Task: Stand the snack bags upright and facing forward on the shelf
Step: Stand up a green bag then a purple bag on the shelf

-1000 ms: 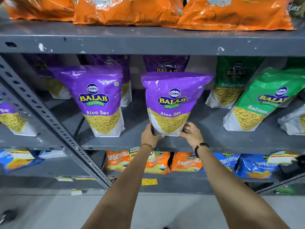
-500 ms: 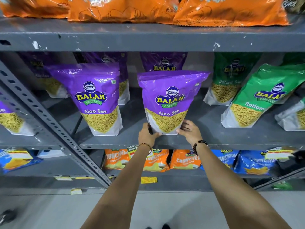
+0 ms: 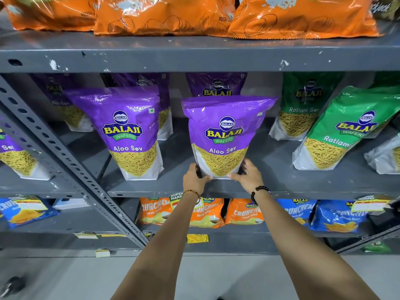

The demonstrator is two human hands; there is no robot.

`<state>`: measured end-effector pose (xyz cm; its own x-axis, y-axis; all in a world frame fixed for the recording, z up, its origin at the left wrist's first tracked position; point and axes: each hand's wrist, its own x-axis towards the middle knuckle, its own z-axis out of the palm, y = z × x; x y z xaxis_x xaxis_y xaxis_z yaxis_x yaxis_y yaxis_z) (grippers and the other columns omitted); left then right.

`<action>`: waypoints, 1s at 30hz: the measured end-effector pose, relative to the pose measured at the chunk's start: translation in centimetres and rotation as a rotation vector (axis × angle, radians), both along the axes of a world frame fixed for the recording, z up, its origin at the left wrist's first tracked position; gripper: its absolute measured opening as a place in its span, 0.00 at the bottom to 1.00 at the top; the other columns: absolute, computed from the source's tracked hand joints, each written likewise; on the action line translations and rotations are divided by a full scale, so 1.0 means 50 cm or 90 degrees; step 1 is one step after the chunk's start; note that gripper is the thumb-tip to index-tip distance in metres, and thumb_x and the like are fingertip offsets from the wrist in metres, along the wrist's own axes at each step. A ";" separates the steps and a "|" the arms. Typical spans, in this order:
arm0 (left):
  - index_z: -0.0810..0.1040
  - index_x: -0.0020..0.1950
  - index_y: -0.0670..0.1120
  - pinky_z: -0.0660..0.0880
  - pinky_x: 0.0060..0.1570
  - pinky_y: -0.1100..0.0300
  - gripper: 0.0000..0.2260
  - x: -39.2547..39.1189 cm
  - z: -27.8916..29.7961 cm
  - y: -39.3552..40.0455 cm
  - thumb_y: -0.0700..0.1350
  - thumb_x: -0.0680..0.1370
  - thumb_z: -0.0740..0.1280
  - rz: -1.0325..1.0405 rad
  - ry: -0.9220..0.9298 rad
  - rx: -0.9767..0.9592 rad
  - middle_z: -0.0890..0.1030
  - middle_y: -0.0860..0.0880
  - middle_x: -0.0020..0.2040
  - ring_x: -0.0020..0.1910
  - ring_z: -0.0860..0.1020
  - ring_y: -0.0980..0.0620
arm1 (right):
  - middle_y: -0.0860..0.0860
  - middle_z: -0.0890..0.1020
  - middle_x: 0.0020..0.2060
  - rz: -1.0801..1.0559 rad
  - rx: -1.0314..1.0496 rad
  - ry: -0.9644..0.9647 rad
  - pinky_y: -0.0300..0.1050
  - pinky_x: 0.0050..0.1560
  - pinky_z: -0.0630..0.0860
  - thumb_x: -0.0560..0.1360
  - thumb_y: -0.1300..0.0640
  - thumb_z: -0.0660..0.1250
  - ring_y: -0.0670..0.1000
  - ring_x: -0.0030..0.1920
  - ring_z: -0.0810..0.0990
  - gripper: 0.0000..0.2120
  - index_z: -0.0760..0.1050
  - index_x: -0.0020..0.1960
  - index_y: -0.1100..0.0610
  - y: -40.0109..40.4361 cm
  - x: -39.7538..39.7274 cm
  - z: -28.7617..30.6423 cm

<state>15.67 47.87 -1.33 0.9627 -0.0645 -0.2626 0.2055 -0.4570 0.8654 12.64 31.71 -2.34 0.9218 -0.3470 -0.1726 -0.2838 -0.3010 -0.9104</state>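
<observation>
A purple Aloo Sev bag [image 3: 225,131] stands upright near the front of the grey middle shelf [image 3: 281,185], its label facing me. My left hand [image 3: 194,179] grips its lower left corner and my right hand [image 3: 246,175] grips its lower right corner. A second purple Aloo Sev bag [image 3: 127,131] stands upright to the left, facing forward. On the right, a green Ratlami Sev bag [image 3: 346,131] leans over to the right.
More purple bags [image 3: 216,85] and a green bag [image 3: 303,105] stand further back. Orange chip bags [image 3: 164,16] lie on the shelf above. Orange [image 3: 242,212] and blue Crunchem bags [image 3: 337,217] fill the shelf below. A perforated grey upright [image 3: 71,165] runs diagonally at left.
The held purple bag has been set slightly further back and squarer on the shelf. Both hands stay on its bottom corners.
</observation>
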 end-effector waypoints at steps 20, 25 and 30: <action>0.68 0.64 0.42 0.70 0.65 0.46 0.22 0.012 0.000 -0.001 0.42 0.72 0.71 0.015 -0.008 0.007 0.76 0.42 0.65 0.63 0.74 0.40 | 0.54 0.80 0.60 0.009 -0.118 0.045 0.50 0.58 0.74 0.67 0.52 0.74 0.57 0.60 0.78 0.27 0.69 0.62 0.55 0.009 0.009 0.014; 0.68 0.64 0.42 0.69 0.65 0.46 0.23 0.016 -0.010 -0.001 0.42 0.72 0.70 0.012 -0.016 0.011 0.76 0.42 0.65 0.63 0.74 0.41 | 0.54 0.80 0.60 0.014 -0.130 0.050 0.49 0.58 0.72 0.67 0.52 0.73 0.57 0.60 0.77 0.26 0.70 0.63 0.55 0.009 0.008 0.018; 0.69 0.64 0.43 0.71 0.62 0.52 0.23 -0.006 -0.028 0.019 0.41 0.71 0.71 0.095 -0.071 -0.022 0.76 0.43 0.63 0.62 0.74 0.42 | 0.53 0.80 0.60 0.011 -0.115 0.052 0.51 0.60 0.72 0.66 0.51 0.74 0.56 0.61 0.77 0.28 0.70 0.63 0.53 0.009 0.008 0.017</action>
<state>15.38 48.82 -2.75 0.9852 0.0743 -0.1543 0.1711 -0.3976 0.9015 13.06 32.16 -1.50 0.9137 -0.3631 -0.1828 -0.3472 -0.4631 -0.8155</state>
